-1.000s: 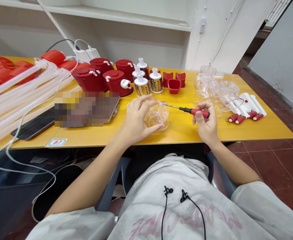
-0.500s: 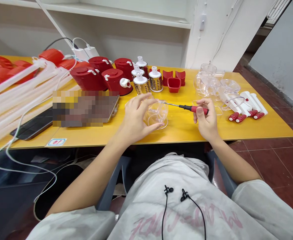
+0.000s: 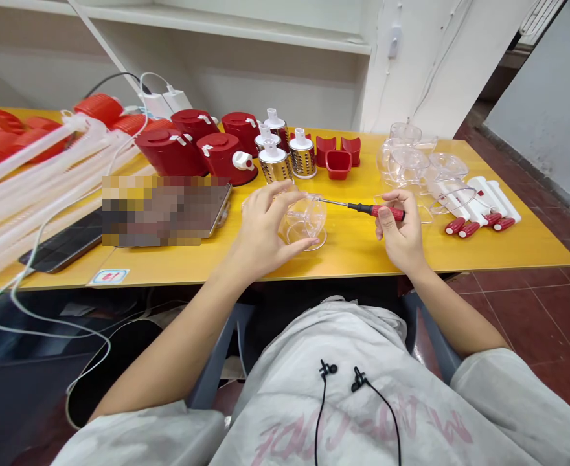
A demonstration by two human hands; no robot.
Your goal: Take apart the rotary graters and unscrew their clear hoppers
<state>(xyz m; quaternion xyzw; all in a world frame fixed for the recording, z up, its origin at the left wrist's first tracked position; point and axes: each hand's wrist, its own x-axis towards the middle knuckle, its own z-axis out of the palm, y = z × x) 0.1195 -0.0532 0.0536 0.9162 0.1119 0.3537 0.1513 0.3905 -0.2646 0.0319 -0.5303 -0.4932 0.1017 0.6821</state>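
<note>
A clear plastic part (image 3: pixel 309 219) with a round rim lies near the table's front edge. My left hand (image 3: pixel 269 223) is wrapped about its left side, thumb in front and fingers over the top. My right hand (image 3: pixel 401 230) grips a screwdriver (image 3: pixel 375 211) by its red and black handle. The metal shaft points left, and its tip meets the upper right of the clear part. Whether a screw sits at the tip is too small to tell. Behind my left hand stand several metal grater drums (image 3: pixel 303 158) with white tops.
Several red housings (image 3: pixel 224 158) and red pushers (image 3: pixel 338 166) stand at the back. More clear parts (image 3: pixel 406 158) and white crank handles with red knobs (image 3: pixel 482 202) lie at the right. A tablet-like device, partly blurred, a phone (image 3: pixel 66 243) and a white cable are at the left.
</note>
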